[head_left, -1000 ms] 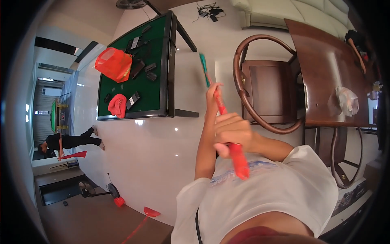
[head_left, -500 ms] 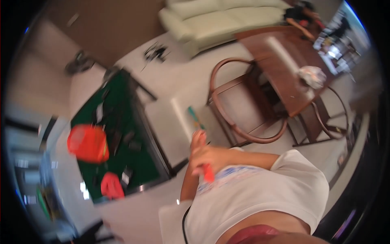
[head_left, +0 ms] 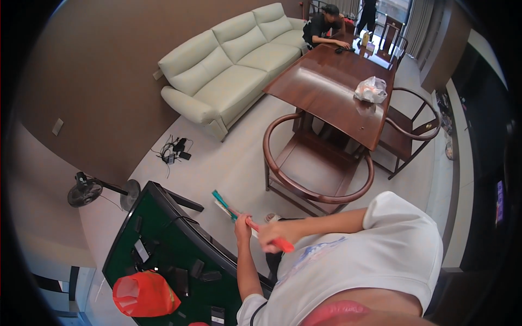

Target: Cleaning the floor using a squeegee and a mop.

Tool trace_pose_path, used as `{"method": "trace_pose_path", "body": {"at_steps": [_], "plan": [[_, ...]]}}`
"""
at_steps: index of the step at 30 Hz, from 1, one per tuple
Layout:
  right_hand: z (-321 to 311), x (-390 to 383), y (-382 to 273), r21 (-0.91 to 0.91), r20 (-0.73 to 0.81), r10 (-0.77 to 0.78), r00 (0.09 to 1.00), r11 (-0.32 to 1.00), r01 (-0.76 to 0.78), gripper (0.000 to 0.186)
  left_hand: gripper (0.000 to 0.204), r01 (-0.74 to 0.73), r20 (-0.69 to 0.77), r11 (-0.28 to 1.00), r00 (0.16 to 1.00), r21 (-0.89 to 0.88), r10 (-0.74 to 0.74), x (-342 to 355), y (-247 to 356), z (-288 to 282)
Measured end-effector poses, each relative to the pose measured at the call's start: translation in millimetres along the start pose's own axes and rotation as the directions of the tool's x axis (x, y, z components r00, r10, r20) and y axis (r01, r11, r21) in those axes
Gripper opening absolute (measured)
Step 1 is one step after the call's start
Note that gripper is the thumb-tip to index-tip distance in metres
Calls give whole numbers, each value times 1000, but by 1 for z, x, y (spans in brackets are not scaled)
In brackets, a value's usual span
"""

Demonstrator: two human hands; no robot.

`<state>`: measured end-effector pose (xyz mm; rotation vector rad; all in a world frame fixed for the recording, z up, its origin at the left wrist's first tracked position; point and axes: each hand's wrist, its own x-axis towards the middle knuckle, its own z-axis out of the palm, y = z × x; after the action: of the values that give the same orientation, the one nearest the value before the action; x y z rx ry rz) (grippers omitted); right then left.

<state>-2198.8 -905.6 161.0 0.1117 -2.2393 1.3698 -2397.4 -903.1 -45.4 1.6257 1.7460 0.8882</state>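
While the left hand (head_left: 243,228) has its fingers clamped round the middle of a red-and-teal stick (head_left: 284,244), the right hand (head_left: 276,237), slightly blurred, is closed on the red end, tip poking out past it. Stick is tilted, held in front of the white shirt (head_left: 359,255), teal end up-left, over the floor between the green-topped desk (head_left: 155,217) and a wooden chair (head_left: 321,163). Green-topped desk carries an orange bag (head_left: 157,293) and small black boxes (head_left: 210,276). Wooden desk (head_left: 331,70) beyond the chair: white plastic bag (head_left: 372,90) on it, co-worker (head_left: 323,27) leaning at the far end. Black cables (head_left: 175,149) on the floor near the cream sofa (head_left: 244,60).
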Motion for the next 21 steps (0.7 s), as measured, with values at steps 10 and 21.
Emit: {"method": "trace_pose_path", "body": {"at_steps": [10,21], "plan": [[-13,11,79,-18,-100,-8,995,1000,7,19,40,7,-123,1000,992,-28,-10,48,-116,14],[-74,148,151,120,-249,-195,949,966,230,25,30,-55,-305,947,951,-318,-47,114,-62,-56]]}}
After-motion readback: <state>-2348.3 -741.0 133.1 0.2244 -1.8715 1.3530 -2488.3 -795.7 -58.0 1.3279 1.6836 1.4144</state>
